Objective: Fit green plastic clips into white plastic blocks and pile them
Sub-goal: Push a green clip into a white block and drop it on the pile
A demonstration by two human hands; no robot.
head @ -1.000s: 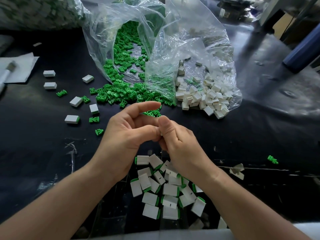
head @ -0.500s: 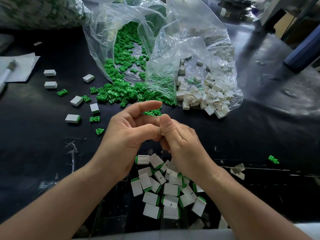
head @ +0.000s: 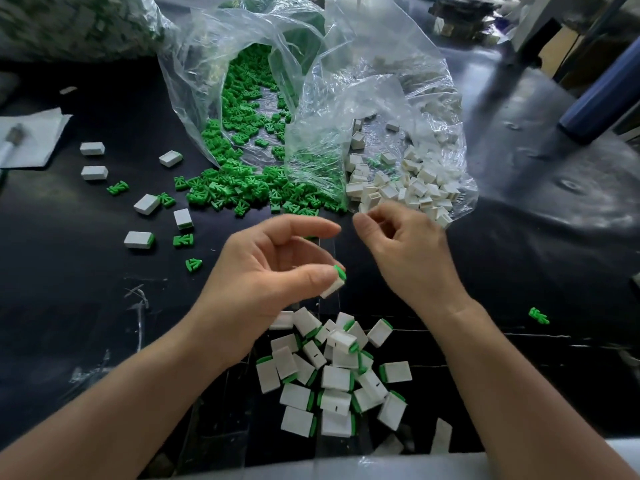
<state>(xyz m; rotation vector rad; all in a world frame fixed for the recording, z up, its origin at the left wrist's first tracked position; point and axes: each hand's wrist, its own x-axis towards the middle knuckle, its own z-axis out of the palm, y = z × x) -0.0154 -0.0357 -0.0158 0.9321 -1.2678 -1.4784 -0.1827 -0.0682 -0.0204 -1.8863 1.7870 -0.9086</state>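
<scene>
My left hand (head: 273, 268) pinches a white block with a green clip (head: 334, 283) fitted in its end, between thumb and fingers, just above the pile of fitted blocks (head: 332, 379) at the near edge. My right hand (head: 408, 251) is apart from it, to the right, its fingers loosely curled with their tips at the nearest loose white blocks (head: 408, 188), which spill from a clear bag. I see nothing held in it. Loose green clips (head: 242, 192) spill from a second clear bag (head: 207, 81) behind my left hand.
Several stray white blocks (head: 93, 173) and green clips (head: 183, 240) lie on the black table at the left. A lone clip (head: 538, 315) lies at the right. White paper with a pen (head: 31, 140) sits far left, and a blue tube (head: 602, 95) far right.
My hands, pressed together on one block before, have come apart. The left hand keeps the fitted block; the right hand has moved up and right to the white blocks.
</scene>
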